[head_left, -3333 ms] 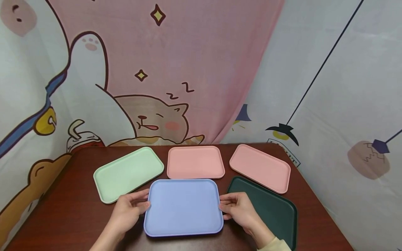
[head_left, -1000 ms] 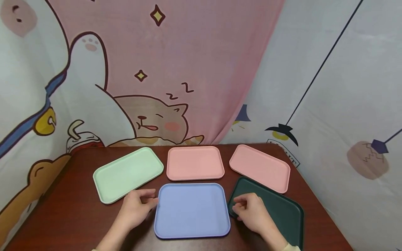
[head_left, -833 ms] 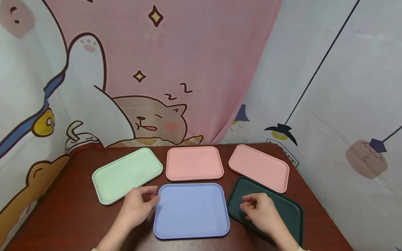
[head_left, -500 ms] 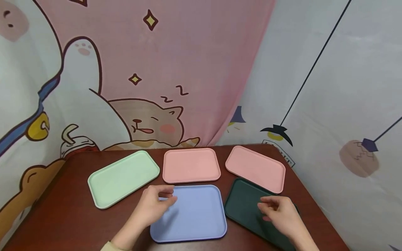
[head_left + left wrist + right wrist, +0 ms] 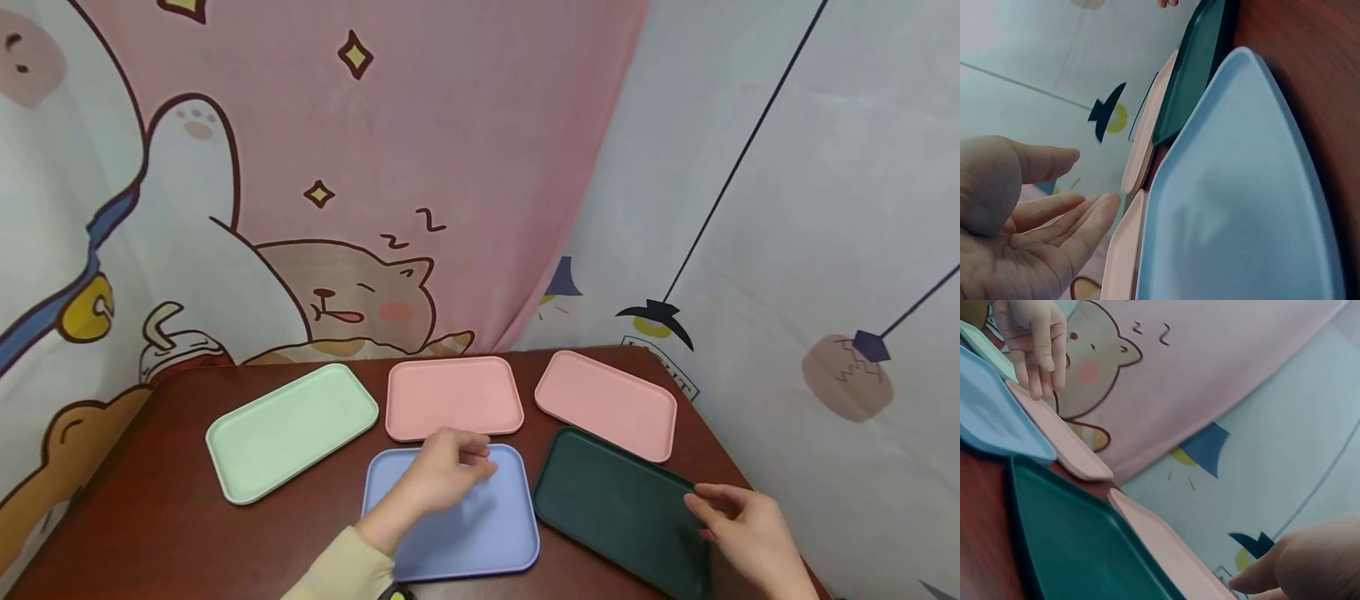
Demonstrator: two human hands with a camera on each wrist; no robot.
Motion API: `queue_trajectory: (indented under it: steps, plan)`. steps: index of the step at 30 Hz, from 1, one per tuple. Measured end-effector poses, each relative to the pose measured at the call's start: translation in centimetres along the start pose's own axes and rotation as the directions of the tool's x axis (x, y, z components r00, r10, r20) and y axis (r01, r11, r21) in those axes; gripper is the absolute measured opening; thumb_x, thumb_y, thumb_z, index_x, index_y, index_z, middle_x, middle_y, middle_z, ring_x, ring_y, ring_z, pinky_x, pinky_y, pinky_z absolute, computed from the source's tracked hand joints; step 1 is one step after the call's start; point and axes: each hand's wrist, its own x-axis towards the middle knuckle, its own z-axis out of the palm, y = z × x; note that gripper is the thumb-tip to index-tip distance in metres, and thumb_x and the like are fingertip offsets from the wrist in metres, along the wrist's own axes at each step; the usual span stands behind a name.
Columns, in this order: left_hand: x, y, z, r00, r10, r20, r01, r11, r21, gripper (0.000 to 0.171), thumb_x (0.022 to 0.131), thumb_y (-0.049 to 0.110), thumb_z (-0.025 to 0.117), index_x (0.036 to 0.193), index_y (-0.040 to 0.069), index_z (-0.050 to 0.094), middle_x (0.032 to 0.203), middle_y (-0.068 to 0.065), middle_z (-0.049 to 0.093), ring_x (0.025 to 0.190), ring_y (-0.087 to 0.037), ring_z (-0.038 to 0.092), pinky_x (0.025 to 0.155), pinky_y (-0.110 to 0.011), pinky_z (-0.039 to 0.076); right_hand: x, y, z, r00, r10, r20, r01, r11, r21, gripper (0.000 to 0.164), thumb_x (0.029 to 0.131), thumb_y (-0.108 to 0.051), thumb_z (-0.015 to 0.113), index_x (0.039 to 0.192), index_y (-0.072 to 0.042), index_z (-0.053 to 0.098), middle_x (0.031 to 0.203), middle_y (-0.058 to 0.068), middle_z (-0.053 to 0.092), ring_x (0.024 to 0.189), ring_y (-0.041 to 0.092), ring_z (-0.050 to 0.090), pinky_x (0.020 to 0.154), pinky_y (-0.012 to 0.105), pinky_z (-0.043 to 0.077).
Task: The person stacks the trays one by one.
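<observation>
My left hand (image 5: pixel 442 477) hovers over the blue tray (image 5: pixel 491 537) with nothing in its grasp, and its shadow falls on the tray's surface. In the left wrist view its fingers (image 5: pixel 1094 234) are loosely extended and stand apart from the tray. My right hand (image 5: pixel 753 533) is at the right end of the dark green tray (image 5: pixel 615 508), thumb and fingers slightly parted near the rim. In the right wrist view part of that hand (image 5: pixel 1307 562) shows at the lower right, apart from the green tray; whether a fingertip touches the rim is hidden.
A light green tray (image 5: pixel 292 433) lies angled at the back left. One pink tray (image 5: pixel 453 398) lies behind the blue one, another pink tray (image 5: pixel 606 406) behind the dark green one. All rest on a brown table (image 5: pixel 135 517) before a printed curtain (image 5: pixel 465 150).
The blue tray was held by both hands, then released a little to the right. Since then my left hand has moved right over it, and my right hand right across the dark green tray.
</observation>
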Motion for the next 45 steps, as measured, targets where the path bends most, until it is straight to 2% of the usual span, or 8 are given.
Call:
queue_trajectory:
  steps: [4,9,16,24,29,34,38,45]
  plan:
    - [1.7,0.6,1.6,1.0,0.0,0.018,0.0,1.0,0.008,0.033,0.091,0.007,0.08,0.118,-0.01,0.074,0.107,-0.019,0.076,0.094,-0.022,0.073,0.08,-0.03,0.061,0.1,1.5,-0.7,0.997,0.071,-0.007,-0.071,0.997,0.007,0.062,0.104,-0.03,0.071,0.136,0.021,0.055,0.119,0.04,0.064,0.085,0.033,0.075,0.07,0.044,0.065]
    - [3.5,1.0,3.2,1.0,-0.004,0.029,0.003,1.0,0.028,0.031,0.089,0.003,0.079,0.116,-0.011,0.074,0.105,-0.02,0.076,0.094,-0.024,0.074,0.082,-0.032,0.061,0.3,3.3,-1.2,0.994,0.11,0.007,-0.111,0.994,0.024,0.069,0.103,-0.034,0.072,0.135,0.024,0.052,0.106,0.033,0.07,0.081,0.03,0.075,0.069,0.044,0.065]
    - [5.8,1.5,5.6,0.995,-0.08,0.052,0.077,0.996,0.052,0.031,0.094,0.004,0.078,0.121,-0.01,0.072,0.11,-0.019,0.074,0.099,-0.025,0.072,0.085,-0.037,0.061,0.3,5.1,-1.2,0.986,0.166,0.02,-0.167,0.983,0.073,0.078,0.101,-0.037,0.075,0.134,0.028,0.047,0.11,0.04,0.066,0.08,0.031,0.075,0.068,0.045,0.065]
    - [8.0,2.1,8.2,0.983,-0.163,0.08,0.147,0.973,0.177,0.036,0.096,0.011,0.079,0.124,-0.009,0.071,0.118,-0.018,0.071,0.112,-0.03,0.067,0.09,-0.04,0.06,-0.1,6.0,-0.8,0.968,0.247,0.034,-0.249,0.952,0.179,0.075,0.1,-0.022,0.077,0.136,0.032,0.041,0.111,0.044,0.063,0.083,0.035,0.075,0.07,0.049,0.065]
    - [8.7,1.9,8.9,0.973,-0.214,0.082,0.196,0.962,0.19,0.034,0.097,0.012,0.079,0.123,-0.008,0.072,0.119,-0.018,0.07,0.105,-0.028,0.068,0.085,-0.042,0.061,-0.3,5.5,-0.5,0.964,0.257,0.063,-0.265,0.937,0.229,0.07,0.101,-0.015,0.075,0.137,0.033,0.039,0.111,0.043,0.063,0.082,0.032,0.075,0.073,0.048,0.065]
    - [9.1,1.8,9.1,0.969,-0.232,0.085,0.215,0.961,0.174,0.031,0.097,0.01,0.078,0.121,-0.008,0.072,0.118,-0.018,0.071,0.105,-0.029,0.069,0.084,-0.041,0.061,-0.2,5.0,-0.4,0.953,0.274,0.131,-0.3,0.915,0.271,0.063,0.104,-0.01,0.07,0.139,0.031,0.038,0.107,0.032,0.067,0.082,0.028,0.075,0.077,0.046,0.065]
    - [9.3,1.7,9.2,0.967,-0.238,0.088,0.222,0.961,0.162,0.03,0.095,0.009,0.08,0.118,-0.008,0.073,0.116,-0.018,0.071,0.104,-0.03,0.069,0.083,-0.04,0.062,-0.1,5.1,-0.6,0.953,0.261,0.156,-0.293,0.924,0.246,0.058,0.105,-0.008,0.067,0.138,0.031,0.039,0.11,0.034,0.066,0.085,0.027,0.075,0.078,0.046,0.065]
    - [9.3,1.6,9.3,0.964,-0.245,0.106,0.235,0.967,0.098,0.026,0.091,0.006,0.083,0.114,-0.005,0.074,0.11,-0.013,0.071,0.1,-0.028,0.069,0.08,-0.04,0.062,0.1,5.8,-0.8,0.959,0.253,0.128,-0.276,0.939,0.206,0.054,0.104,-0.003,0.067,0.139,0.029,0.042,0.113,0.038,0.065,0.087,0.027,0.073,0.076,0.046,0.065]
